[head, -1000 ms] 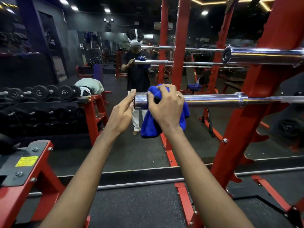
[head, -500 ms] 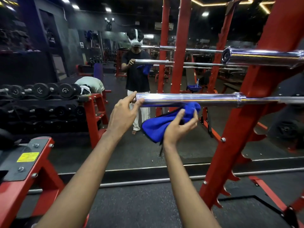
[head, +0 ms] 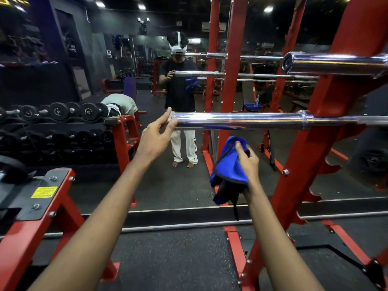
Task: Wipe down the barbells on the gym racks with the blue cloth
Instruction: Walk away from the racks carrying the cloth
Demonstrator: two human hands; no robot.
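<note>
The right hand (head: 247,162) holds the blue cloth (head: 227,169). Its fingers and thumb are curled around a bunched part of the cloth. The rest hangs down from the grip, on the left side of the wrist, with a dark edge and a thin dark strip at the bottom. The barbell (head: 241,120) lies horizontal straight above this hand. The cloth is apart from it, with a clear gap between the top of the cloth and the underside of the shiny sleeve. A blue reflection shows on that underside.

The left hand (head: 156,141) is higher and to the left of the hand with the cloth, at the free end of the same barbell. Its fingers are almost straight and a little spread. The fingertips touch the end of the sleeve and the thumb lies against its near side, so this hand is open and grips nothing.

To the right of both hands the barbell crosses the red rack (head: 310,164), whose slanted post stands just beside the right forearm. A second barbell (head: 336,63) rests higher on this rack, well above the cloth and to its right. Far to the left of the left hand, black dumbbells (head: 58,112) lie in rows on a red stand. Below the left forearm there is a yellow label (head: 44,192) on a dark plate.
</note>
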